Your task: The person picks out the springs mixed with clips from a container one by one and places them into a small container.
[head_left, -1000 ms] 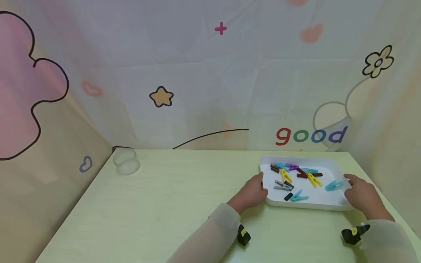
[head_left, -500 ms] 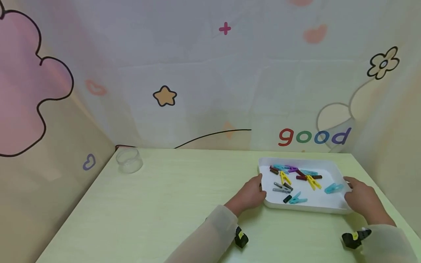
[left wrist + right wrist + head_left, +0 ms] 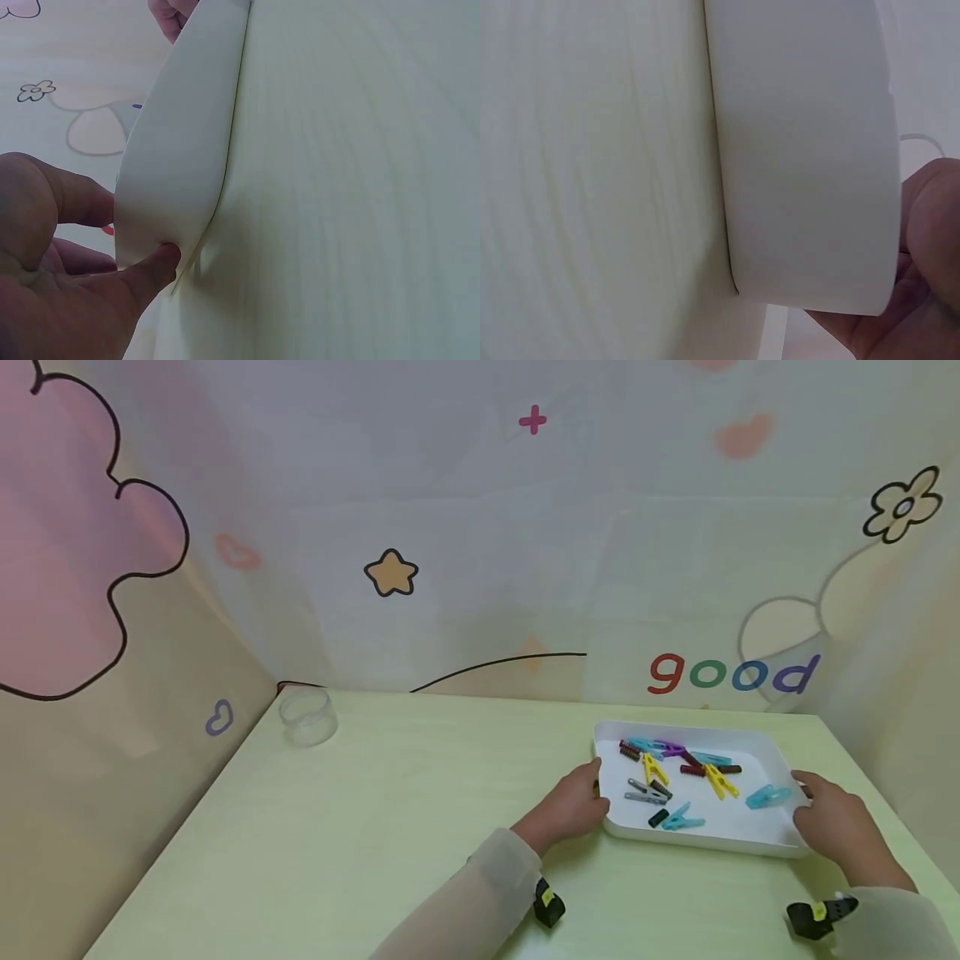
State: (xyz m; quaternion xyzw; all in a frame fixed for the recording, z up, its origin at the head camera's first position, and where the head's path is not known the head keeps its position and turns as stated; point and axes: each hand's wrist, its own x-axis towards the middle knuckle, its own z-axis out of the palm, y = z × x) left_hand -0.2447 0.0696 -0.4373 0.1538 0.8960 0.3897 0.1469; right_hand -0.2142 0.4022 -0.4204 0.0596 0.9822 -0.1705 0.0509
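Observation:
A white rectangular tray [image 3: 731, 828] rests on the table at the right, with a hand at each short side. My left hand [image 3: 573, 800] grips its left wall; in the left wrist view the thumb [image 3: 163, 259] presses the outer face while fingers reach behind the rim. At the opposite end my right hand [image 3: 842, 818] holds the right wall, its fingers partly hidden. Clothespins lie scattered inside: light blue [image 3: 768, 797], yellow [image 3: 721, 782], purple [image 3: 670, 749] and grey [image 3: 645, 796]. Several small dark pieces, some ridged, lie among them, such as a black one [image 3: 658, 817].
A clear round container [image 3: 309, 718] stands at the far left corner of the pale wooden table [image 3: 360, 827]. A printed curtain [image 3: 480, 552] hangs behind the table's back edge and along both sides.
The head view has turned slightly, so the scene shifts right. Relative to the table, the tray has slid a little left and nearer, with both hands still holding it.

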